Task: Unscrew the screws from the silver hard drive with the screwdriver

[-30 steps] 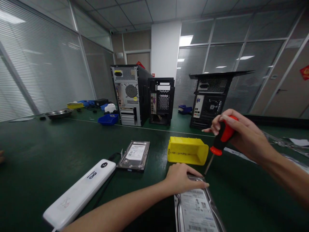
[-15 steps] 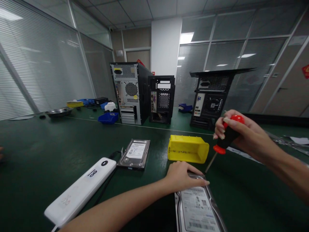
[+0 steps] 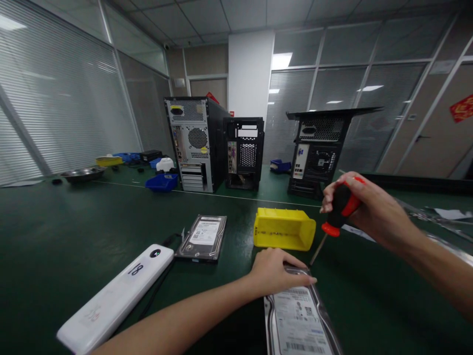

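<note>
Green matting covers the long tabletop (image 3: 74,231) of a glass-walled office with slatted blinds. At its near edge the left hand (image 3: 275,272) reaches in from the lower left, forearm stretched across, palm down and fingers spread flat on the far end of a hard drive (image 3: 301,320), pressing it to the mat. The right hand (image 3: 364,207) comes in from the right, raised above the mat, fingers curled shut around the red-and-black handle of a screwdriver (image 3: 334,217); its thin shaft slants down and left, the tip at the drive's far right corner, just beside the left fingertips. This drive lies flat, silver-edged, with a white label bearing barcodes and small print too fine to read. Just beyond stands a yellow bin (image 3: 284,229). A second hard drive (image 3: 202,237) lies left of it, and nearer left a white bar-shaped device (image 3: 118,296) marked "18". Three computer towers (image 3: 194,143) stand farther back.
</note>
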Tool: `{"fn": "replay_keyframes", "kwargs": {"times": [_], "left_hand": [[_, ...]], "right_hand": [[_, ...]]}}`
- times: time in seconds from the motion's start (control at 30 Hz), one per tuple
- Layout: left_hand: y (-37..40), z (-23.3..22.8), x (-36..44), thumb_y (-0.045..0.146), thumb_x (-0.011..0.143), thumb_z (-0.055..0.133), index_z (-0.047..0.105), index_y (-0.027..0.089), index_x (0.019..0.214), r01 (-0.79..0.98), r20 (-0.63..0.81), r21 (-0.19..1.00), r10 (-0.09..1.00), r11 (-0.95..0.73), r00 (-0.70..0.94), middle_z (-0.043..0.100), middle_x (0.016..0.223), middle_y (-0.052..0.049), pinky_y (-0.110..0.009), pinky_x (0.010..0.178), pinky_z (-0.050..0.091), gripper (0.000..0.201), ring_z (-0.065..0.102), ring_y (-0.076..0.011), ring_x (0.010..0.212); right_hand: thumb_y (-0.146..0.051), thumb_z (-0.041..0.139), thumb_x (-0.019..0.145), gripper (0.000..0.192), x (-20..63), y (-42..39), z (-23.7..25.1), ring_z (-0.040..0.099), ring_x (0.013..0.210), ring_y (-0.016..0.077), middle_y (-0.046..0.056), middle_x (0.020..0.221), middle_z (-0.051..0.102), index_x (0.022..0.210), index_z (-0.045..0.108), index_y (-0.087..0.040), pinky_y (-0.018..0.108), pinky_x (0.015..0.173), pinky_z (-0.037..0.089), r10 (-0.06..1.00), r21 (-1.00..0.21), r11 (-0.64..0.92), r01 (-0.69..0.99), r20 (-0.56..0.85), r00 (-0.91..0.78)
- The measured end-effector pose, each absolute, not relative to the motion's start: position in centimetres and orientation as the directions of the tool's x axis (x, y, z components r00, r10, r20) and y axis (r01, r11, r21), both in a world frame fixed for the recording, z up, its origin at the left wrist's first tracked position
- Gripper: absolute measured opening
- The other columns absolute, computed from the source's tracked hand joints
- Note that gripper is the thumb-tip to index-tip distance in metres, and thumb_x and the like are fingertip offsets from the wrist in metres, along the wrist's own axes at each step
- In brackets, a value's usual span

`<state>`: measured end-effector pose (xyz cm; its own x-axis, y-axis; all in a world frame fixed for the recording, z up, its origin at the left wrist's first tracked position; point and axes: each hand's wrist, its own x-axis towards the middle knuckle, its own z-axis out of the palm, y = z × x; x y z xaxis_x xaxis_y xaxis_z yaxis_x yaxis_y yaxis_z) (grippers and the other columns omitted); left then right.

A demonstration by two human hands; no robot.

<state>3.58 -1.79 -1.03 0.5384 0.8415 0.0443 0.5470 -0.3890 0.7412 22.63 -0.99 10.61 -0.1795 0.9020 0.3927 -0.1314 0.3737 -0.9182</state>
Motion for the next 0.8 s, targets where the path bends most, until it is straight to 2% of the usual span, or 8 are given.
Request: {"fn": "replay_keyframes", "kwargs": {"times": [0.1, 0.2, 0.3, 0.47, 0.63, 0.73, 0.8], "left_hand": [[-1.80, -1.02, 3.63, 0.071, 0.067, 0.061, 0.072, 0.027, 0.103, 0.548, 0.049, 0.739, 0.844, -0.391, 0.535, 0.071, 0.107, -0.002, -0.032, 0.086, 0.048, 0.058, 0.065, -0.0227, 0.099], [-1.76, -1.10, 3.64, 0.072, 0.067, 0.061, 0.072, 0.028, 0.104, 0.548, 0.055, 0.738, 0.845, -0.393, 0.533, 0.071, 0.107, -0.002, -0.032, 0.087, 0.047, 0.058, 0.065, -0.0224, 0.099], [-1.72, -1.17, 3.59, 0.072, 0.066, 0.061, 0.072, 0.028, 0.103, 0.546, 0.056, 0.740, 0.845, -0.393, 0.532, 0.072, 0.106, -0.002, -0.032, 0.086, 0.047, 0.058, 0.065, -0.0220, 0.098], [-1.75, -1.12, 3.52, 0.072, 0.066, 0.061, 0.072, 0.028, 0.103, 0.536, 0.059, 0.746, 0.842, -0.394, 0.536, 0.071, 0.107, -0.002, -0.031, 0.087, 0.047, 0.059, 0.065, -0.0216, 0.098], [-1.76, -1.11, 3.54, 0.070, 0.068, 0.060, 0.072, 0.029, 0.102, 0.545, 0.066, 0.732, 0.839, -0.409, 0.540, 0.072, 0.106, -0.001, -0.032, 0.084, 0.048, 0.055, 0.065, -0.0226, 0.098], [-1.76, -1.02, 3.54, 0.071, 0.069, 0.060, 0.072, 0.028, 0.102, 0.549, 0.058, 0.729, 0.836, -0.408, 0.545, 0.071, 0.106, -0.002, -0.032, 0.084, 0.048, 0.056, 0.065, -0.0233, 0.099], [-1.78, -0.91, 3.53, 0.072, 0.068, 0.059, 0.072, 0.027, 0.103, 0.551, 0.048, 0.730, 0.835, -0.404, 0.548, 0.071, 0.107, -0.002, -0.033, 0.085, 0.048, 0.058, 0.065, -0.0238, 0.099]], "right_hand": [[-0.044, 0.050, 0.087, 0.020, 22.17, -1.22, 10.69, 0.058, 0.059, 0.0126, -0.001, 0.069, 0.058, 0.085, 0.058, -0.025, 0.023, 0.061, 0.054, 0.896, -0.912, 0.372, -0.174, 0.401, -0.189], [-0.047, 0.046, 0.088, 0.028, 22.08, -1.48, 10.77, 0.059, 0.063, 0.0149, 0.002, 0.076, 0.060, 0.095, 0.061, -0.025, 0.026, 0.063, 0.055, 0.895, -0.913, 0.360, -0.194, 0.396, -0.205], [-0.044, 0.052, 0.084, 0.029, 22.30, -1.60, 10.69, 0.061, 0.068, 0.0159, 0.003, 0.083, 0.060, 0.102, 0.063, -0.024, 0.027, 0.065, 0.056, 0.904, -0.919, 0.359, -0.165, 0.386, -0.185], [-0.043, 0.067, 0.075, 0.025, 22.59, -1.45, 10.33, 0.061, 0.071, 0.0141, 0.001, 0.084, 0.061, 0.089, 0.063, -0.023, 0.023, 0.064, 0.056, 0.914, -0.917, 0.379, -0.123, 0.392, -0.103], [-0.038, 0.067, 0.077, 0.021, 22.26, -1.32, 10.08, 0.055, 0.053, 0.0128, -0.004, 0.063, 0.059, 0.085, 0.051, -0.028, 0.024, 0.052, 0.051, 0.891, -0.901, 0.408, -0.148, 0.428, -0.150], [-0.045, 0.057, 0.082, 0.019, 21.98, -1.48, 10.20, 0.052, 0.050, 0.0123, -0.003, 0.060, 0.055, 0.086, 0.053, -0.027, 0.024, 0.051, 0.049, 0.883, -0.894, 0.403, -0.197, 0.436, -0.171], [-0.050, 0.044, 0.087, 0.029, 21.88, -1.64, 10.29, 0.055, 0.055, 0.0141, 0.000, 0.065, 0.058, 0.090, 0.058, -0.025, 0.026, 0.055, 0.051, 0.886, -0.897, 0.387, -0.214, 0.426, -0.183]]}}
